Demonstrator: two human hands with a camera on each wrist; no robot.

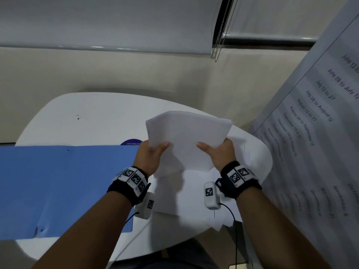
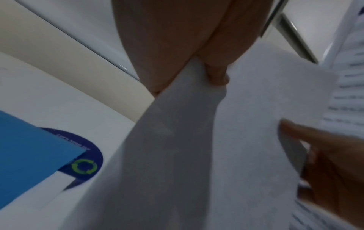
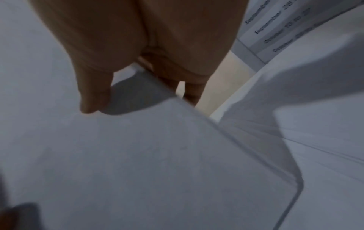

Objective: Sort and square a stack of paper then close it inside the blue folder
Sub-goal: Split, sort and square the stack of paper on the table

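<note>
Head: left hand (image 1: pixel 150 158) and right hand (image 1: pixel 219 154) grip the paper stack (image 1: pixel 188 136) by opposite side edges, thumbs on top; blue folder (image 1: pixel 64 191) lies open left of them. Left wrist: thumb pinches the sheets. Right wrist: same grip.

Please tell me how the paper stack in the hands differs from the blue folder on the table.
The paper stack is white; the blue folder is blue. The stack is lifted and tilted, gripped by the left hand and the right hand; the folder lies flat and open, touched by neither hand. The stack looks smaller than the opened folder. Both are over the white table.
</note>
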